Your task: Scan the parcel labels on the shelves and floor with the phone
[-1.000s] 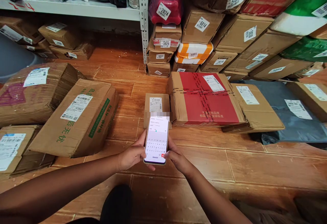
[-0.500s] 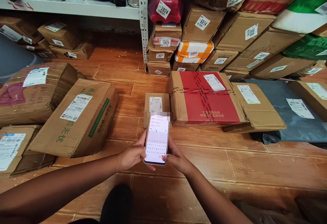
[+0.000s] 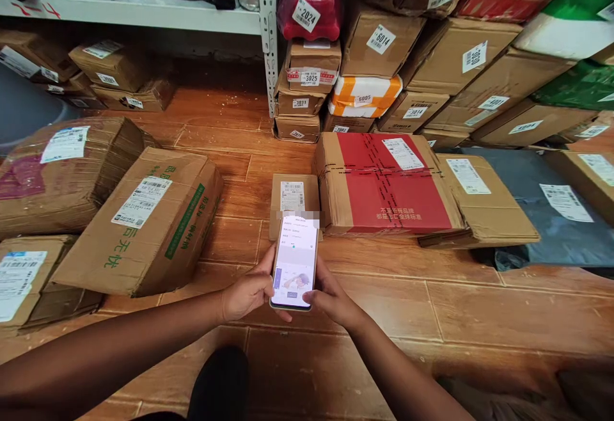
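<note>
A smartphone [image 3: 294,258] with a lit screen is held upright between my two hands, low in the middle of the view. My left hand [image 3: 250,292] grips its left edge, thumb at the lower corner and fingertips showing beneath. Along the right edge my right hand [image 3: 334,297] holds it, with the thumb on the lower part of the screen. Behind the phone's top lies a small cardboard box [image 3: 294,192] with a white label, partly covered by the phone. A large box with a red panel [image 3: 388,184] lies right beside it.
Several cardboard boxes [image 3: 144,222] lie on the wooden floor at left. To the right are a flat carton [image 3: 484,200] and a dark plastic parcel [image 3: 522,171]. Numbered parcels [image 3: 381,40] are stacked behind. A white metal shelf [image 3: 144,15] stands at the back left.
The lower part of the phone screen has switched from a letter keyboard to another panel. My hands and the phone stay in nearly the same place.
</note>
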`<control>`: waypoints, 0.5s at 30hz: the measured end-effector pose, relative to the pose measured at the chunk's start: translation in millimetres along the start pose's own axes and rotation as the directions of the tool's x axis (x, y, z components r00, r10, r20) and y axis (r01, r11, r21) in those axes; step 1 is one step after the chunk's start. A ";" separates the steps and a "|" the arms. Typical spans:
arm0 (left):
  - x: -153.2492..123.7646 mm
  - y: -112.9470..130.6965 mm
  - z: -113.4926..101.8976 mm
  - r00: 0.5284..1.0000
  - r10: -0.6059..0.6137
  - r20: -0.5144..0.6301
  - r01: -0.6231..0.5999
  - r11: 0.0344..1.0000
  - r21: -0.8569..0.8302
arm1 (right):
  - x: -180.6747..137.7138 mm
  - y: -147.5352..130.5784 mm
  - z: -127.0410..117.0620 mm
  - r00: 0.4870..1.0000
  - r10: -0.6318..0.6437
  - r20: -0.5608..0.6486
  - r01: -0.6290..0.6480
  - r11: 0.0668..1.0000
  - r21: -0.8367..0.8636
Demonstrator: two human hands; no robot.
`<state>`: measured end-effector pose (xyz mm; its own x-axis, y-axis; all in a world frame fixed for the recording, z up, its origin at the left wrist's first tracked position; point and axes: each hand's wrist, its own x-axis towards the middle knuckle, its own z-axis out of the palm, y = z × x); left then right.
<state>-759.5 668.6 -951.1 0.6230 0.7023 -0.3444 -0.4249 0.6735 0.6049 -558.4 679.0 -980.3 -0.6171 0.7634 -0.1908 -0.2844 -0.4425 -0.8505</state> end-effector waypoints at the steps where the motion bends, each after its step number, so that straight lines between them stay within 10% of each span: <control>1: 0.4 0.5 0.8 1.000 -0.004 -0.009 0.004 1.000 0.000 | -0.2 -0.3 -0.1 1.000 -0.002 0.004 0.002 1.000 0.004; 15: 3.1 1.7 4.5 0.997 -0.039 -0.060 0.041 0.999 0.029 | -1.5 -3.2 0.3 1.000 0.017 0.000 -0.017 1.000 -0.025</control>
<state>-755.3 670.8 -947.9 0.5987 0.6879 -0.4103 -0.3799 0.6948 0.6106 -556.9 679.1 -977.1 -0.6218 0.7558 -0.2052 -0.2552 -0.4433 -0.8593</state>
